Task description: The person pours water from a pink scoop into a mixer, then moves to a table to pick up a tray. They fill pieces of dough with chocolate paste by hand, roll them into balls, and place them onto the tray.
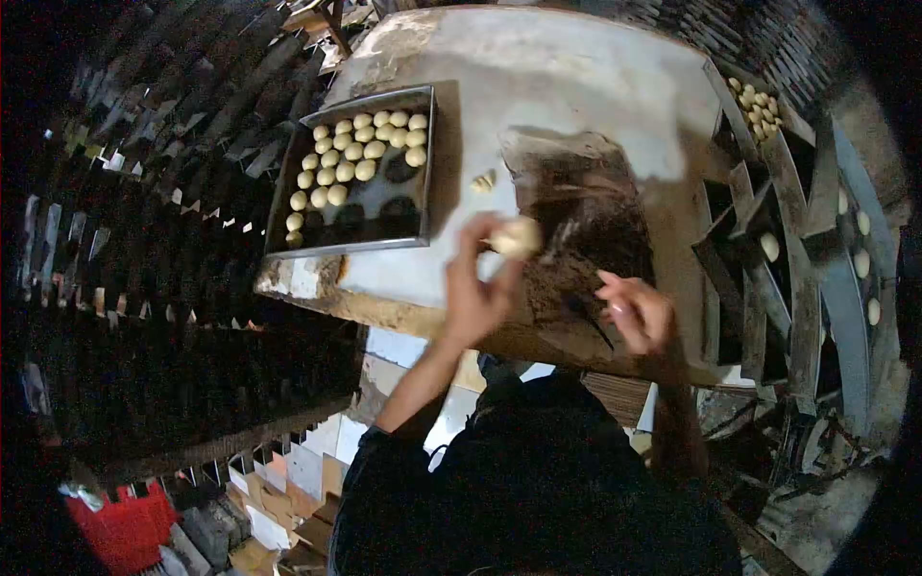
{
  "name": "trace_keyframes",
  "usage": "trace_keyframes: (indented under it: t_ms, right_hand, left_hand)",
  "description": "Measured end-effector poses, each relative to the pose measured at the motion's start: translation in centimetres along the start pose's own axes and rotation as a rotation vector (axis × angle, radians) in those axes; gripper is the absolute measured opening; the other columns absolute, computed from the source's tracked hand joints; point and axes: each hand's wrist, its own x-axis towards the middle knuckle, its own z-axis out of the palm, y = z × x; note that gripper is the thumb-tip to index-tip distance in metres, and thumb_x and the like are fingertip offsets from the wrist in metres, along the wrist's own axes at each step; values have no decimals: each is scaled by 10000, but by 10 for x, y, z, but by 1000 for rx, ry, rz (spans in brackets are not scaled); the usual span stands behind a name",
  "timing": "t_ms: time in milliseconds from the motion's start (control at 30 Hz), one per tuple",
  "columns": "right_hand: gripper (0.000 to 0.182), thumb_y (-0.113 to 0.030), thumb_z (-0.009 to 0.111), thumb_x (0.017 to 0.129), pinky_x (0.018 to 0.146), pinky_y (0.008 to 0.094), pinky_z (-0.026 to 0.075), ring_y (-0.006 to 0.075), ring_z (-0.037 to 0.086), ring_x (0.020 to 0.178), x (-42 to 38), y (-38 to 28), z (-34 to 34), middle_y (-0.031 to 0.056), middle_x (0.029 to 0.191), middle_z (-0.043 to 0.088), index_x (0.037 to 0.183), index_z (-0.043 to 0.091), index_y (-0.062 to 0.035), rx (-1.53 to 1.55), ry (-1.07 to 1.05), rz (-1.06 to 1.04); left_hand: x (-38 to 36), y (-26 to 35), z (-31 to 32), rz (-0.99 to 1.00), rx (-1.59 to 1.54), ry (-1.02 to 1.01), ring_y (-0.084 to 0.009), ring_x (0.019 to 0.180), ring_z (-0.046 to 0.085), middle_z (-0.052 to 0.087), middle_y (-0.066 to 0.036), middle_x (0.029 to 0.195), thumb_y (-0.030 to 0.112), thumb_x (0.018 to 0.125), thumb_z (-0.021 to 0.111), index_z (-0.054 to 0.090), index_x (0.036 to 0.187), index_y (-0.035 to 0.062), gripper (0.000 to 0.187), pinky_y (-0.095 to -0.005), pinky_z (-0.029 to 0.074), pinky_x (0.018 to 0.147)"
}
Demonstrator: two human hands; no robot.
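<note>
your left hand [480,293] is pinching a dough ball [518,238], right of the baking tray [360,197] | right hand [636,312] further right, blurry, can't tell its grip | squeezing too hard could dent it tbh

Bright red sheet [122,528], cloth or plastic, is lying approx 8 o'clk; tan flat cardboard pcs [250,495] are resting btwn 7 & 8; brown wooden stand [309,18] is sitting nr 11.
</note>
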Motion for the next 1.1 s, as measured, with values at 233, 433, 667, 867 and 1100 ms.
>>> trace_keyframes:
  t_ms: [233, 433, 667, 867, 1100]
  right_hand:
    - [418, -23, 732, 710, 887, 346, 472, 254, 606, 1034, -3, -24, -38, 184, 1134, 616, 1111, 622, 17, 143, 165, -371]
    - [311, -90, 612, 854, 836, 325, 477, 235, 615, 956, -43, -37, -37, 184, 1043, 633, 1117, 586, 75, 218, 165, -341]
    - [166, -151, 521, 929, 661, 316, 476, 207, 614, 718, -59, -14, 56, 118, 826, 627, 993, 618, -32, 105, 389, -305]
    - [264, -246, 462, 959, 761, 417, 416, 335, 539, 868, -57, -19, 137, 174, 918, 548, 957, 572, -6, -46, 188, -396]
    - [238, -235, 554, 900, 655, 403, 438, 338, 559, 693, -89, 20, 147, 151, 695, 551, 934, 560, 1, 21, 98, 127]
  left_hand:
    - [-33, 92, 81, -143, -429, -239, -235, 1045, 521, 477, -133, 1102, 358, 779, 752, 399, 1365, -34, 789, -333, 454, 856]
    - [-84, 129, 97, -155, -31, -106, -206, 1004, 524, 522, -94, 1059, 160, 910, 603, 565, 1230, -24, 371, -323, 433, 864]
    - [-116, 123, 60, -381, -246, -197, -182, 921, 556, 598, -121, 957, 332, 961, 504, 528, 1128, -47, 415, -314, 442, 835]
    - [-154, 101, -30, -943, -809, 331, -147, 768, 620, 659, -67, 876, 212, 945, 564, 628, 1031, 18, 221, -280, 508, 648]
    - [-181, 64, -59, -1190, -1136, 37, -158, 849, 661, 662, -123, 982, 200, 917, 599, 607, 1082, -16, 272, -230, 567, 642]
